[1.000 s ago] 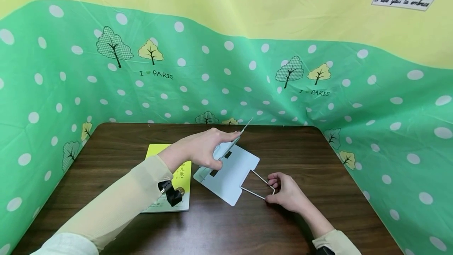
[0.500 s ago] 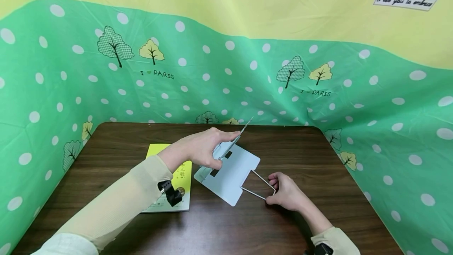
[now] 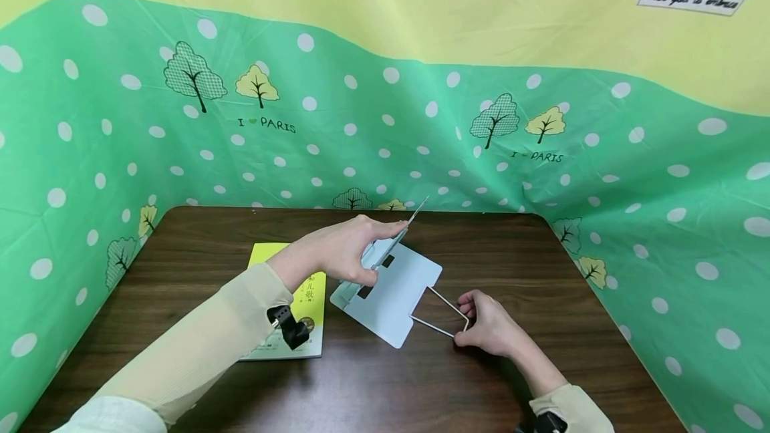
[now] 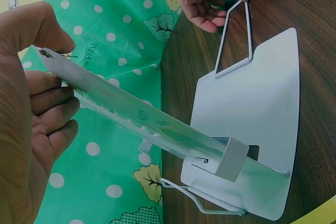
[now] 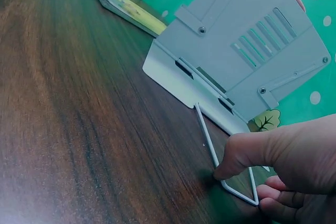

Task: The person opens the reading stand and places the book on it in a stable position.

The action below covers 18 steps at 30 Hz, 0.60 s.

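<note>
A pale blue-grey folding book stand [image 3: 400, 289] rests on the table with its flat base down and its panel [image 5: 247, 40] raised at a tilt. My left hand [image 3: 349, 249] grips the raised panel by its edge, thumb on one side and fingers on the other, as the left wrist view shows. From the base's right side extends a bent wire leg [image 3: 433, 327]. My right hand [image 3: 490, 326] pinches the outer end of this wire between thumb and fingers. A slotted back with two riveted arms shows in the right wrist view. In the left wrist view a small bracket [image 4: 233, 158] juts from the panel's lower edge.
A yellow and white book [image 3: 265, 254] lies left of the stand, partly under my left forearm. The dark wooden table [image 3: 210, 232] is bordered by a green and yellow patterned cloth [image 3: 385, 105] at its back and sides.
</note>
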Motion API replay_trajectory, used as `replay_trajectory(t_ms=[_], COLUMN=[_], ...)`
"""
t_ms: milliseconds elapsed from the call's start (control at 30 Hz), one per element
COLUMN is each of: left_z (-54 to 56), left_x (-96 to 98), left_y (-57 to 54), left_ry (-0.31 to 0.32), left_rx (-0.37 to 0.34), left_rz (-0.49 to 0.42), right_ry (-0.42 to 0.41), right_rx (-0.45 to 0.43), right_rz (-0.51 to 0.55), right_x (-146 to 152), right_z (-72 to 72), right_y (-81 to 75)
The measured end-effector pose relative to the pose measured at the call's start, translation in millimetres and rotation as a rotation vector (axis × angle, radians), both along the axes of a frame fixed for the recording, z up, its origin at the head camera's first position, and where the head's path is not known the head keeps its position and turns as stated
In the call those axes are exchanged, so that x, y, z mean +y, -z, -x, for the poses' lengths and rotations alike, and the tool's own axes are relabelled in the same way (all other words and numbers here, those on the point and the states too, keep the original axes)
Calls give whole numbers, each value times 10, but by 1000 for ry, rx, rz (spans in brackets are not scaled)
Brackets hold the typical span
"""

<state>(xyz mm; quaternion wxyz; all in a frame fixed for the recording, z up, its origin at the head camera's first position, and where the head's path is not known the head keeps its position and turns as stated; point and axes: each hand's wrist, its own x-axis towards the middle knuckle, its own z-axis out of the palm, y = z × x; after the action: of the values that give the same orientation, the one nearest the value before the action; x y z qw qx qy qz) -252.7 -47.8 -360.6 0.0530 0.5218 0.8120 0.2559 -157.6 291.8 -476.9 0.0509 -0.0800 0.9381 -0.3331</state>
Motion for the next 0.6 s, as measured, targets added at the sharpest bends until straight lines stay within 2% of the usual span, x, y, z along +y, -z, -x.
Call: replay_trajectory(t_ms=[367,467,600], left_z=[-5,-5,0], left_x=[5,7,5], left_y=[0,1,6], left_ry=[-7,-6,4], left_rx=[5,8,0], left_rz=[5,8,4], right_ry=[24,30,24], right_rx=[6,-9,-47], right_rz=[-106,-82,26], right_x=[-47,-39,-21], right_z=[18,15,8], right_y=[-55,-72,-84])
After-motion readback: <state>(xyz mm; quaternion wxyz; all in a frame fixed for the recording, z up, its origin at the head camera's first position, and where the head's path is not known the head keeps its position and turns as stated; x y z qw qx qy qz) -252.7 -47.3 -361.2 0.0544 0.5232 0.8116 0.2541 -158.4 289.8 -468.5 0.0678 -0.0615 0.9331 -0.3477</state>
